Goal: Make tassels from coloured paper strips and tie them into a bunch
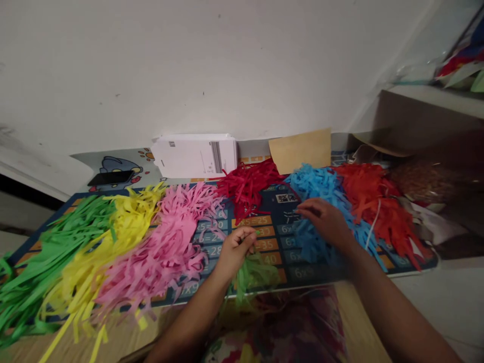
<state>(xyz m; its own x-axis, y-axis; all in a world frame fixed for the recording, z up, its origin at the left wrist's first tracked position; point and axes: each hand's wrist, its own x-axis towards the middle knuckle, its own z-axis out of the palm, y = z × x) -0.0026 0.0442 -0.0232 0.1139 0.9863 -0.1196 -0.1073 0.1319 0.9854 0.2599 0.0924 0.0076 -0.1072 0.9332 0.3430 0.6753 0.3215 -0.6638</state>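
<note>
My left hand (237,248) is closed in a pinch on the top of a light green paper tassel (257,275), whose strips hang down over the mat's front edge. My right hand (325,217) hovers over the blue fringed paper (315,184), slightly blurred. Its fingertips are drawn together; whether something thin is between them I cannot make out. Behind and between the hands lies a dark red fringed paper bunch (251,184). Left of my left hand is pink fringed paper (177,222).
Yellow fringe (128,217) and green fringe (71,237) lie at the left, orange-red fringe (372,191) at the right. A multiplication-table mat (302,273) is underneath. Against the wall stand a white printed pack (189,156) and a tan card (300,151). A black phone-like slab (111,178) lies back left.
</note>
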